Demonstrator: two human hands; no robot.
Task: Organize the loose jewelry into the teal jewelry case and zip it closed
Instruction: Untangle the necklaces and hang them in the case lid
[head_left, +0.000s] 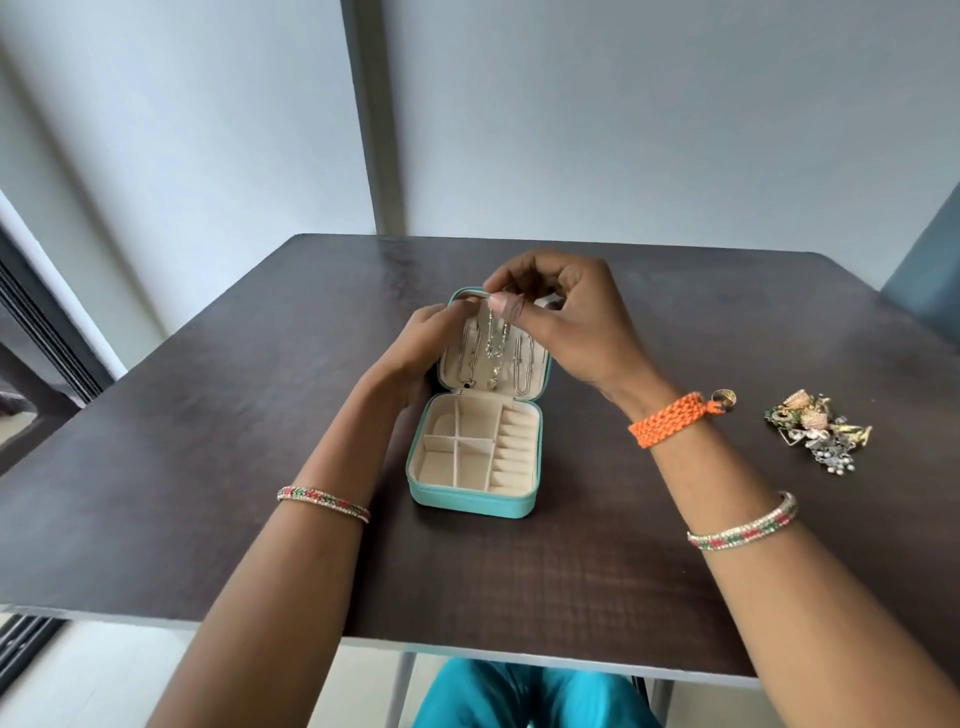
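Teal case open; right hand pinches a chain, left hand seemingly gripping lid.

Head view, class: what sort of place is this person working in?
Probably a room at home: a dark wooden table against plain pale walls, holding a teal jewelry case and a pile of loose jewelry.
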